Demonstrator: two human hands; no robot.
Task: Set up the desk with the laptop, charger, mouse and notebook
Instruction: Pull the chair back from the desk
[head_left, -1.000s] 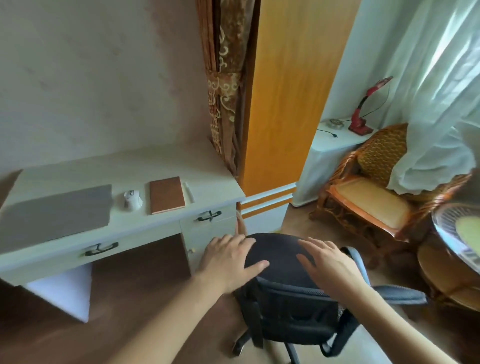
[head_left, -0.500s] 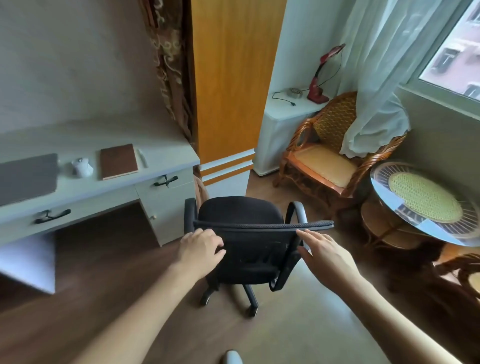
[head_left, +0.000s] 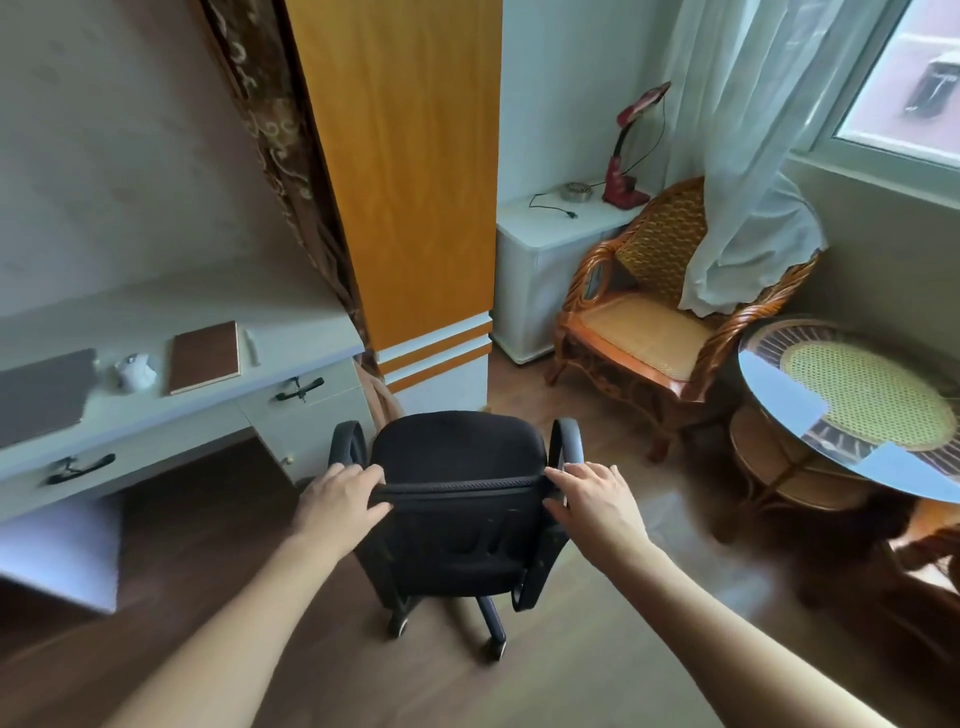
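A closed grey laptop (head_left: 39, 397) lies flat at the left of the white desk (head_left: 291, 343). To its right rest a white mouse (head_left: 136, 370), a brown notebook (head_left: 205, 357) and a small white pen-like object (head_left: 253, 347). A black office chair (head_left: 457, 499) stands on the floor in front of the desk's drawer side. My left hand (head_left: 340, 506) grips the left end of the chair's backrest top. My right hand (head_left: 592, 501) grips the right end. No charger is visible.
An orange wardrobe (head_left: 410, 171) stands right of the desk. A rattan armchair (head_left: 654, 322), a glass-topped round table (head_left: 852, 410) and a white cabinet (head_left: 540, 270) with a red lamp (head_left: 626, 156) fill the right side. Sheer curtains hang at the window.
I have stepped back from the desk and both hands have closed on the top of the chair's backrest. The chair stands farther from the desk than before.
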